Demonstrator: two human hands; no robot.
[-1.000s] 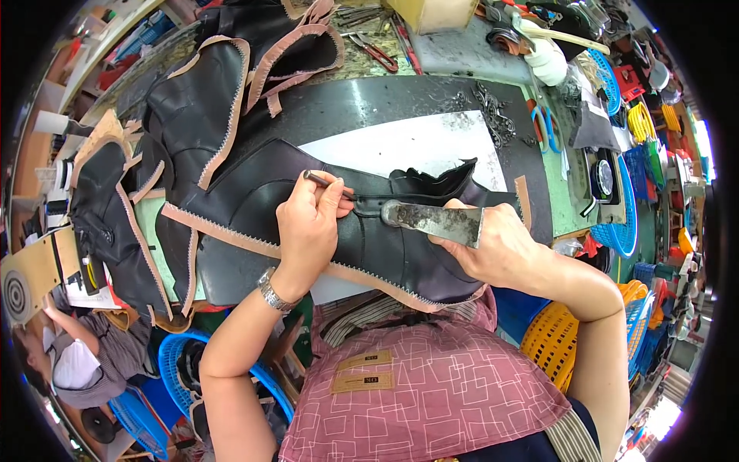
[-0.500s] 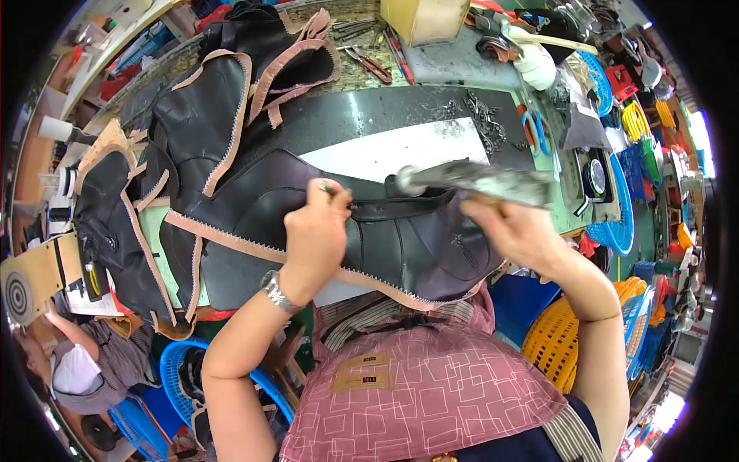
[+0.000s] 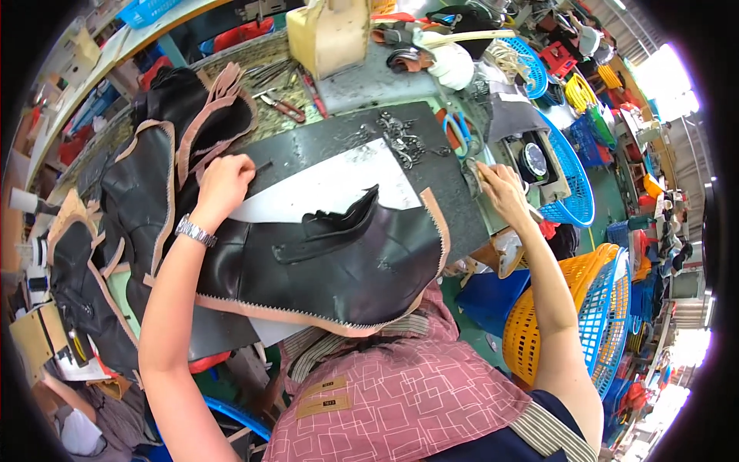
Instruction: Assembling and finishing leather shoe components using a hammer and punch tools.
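A black leather boot upper (image 3: 339, 285) with a pink zigzag-cut edge lies across the bench in front of me. My left hand (image 3: 225, 183) is closed over the white sheet's left end. From its fingertips sticks a thin dark rod-like tool (image 3: 264, 166); the rest is hidden in the fingers. At the dark mat's right edge, my right hand (image 3: 504, 194) is wrapped around a hammer (image 3: 473, 179), mostly hidden by the fingers. Under the upper's far side lies the white sheet (image 3: 331, 179), on the dark mat (image 3: 454, 215).
More black leather uppers (image 3: 138, 192) are heaped at the left. Blue-handled scissors (image 3: 459, 127), a pile of small dark metal pieces (image 3: 402, 138) and red-handled pliers (image 3: 285, 108) lie farther back. An orange basket (image 3: 523, 327) stands at my right.
My hands have moved apart: the left off the upper, the right with the hammer to the mat's right edge. The upper lies differently, its strap no longer showing. The view has turned.
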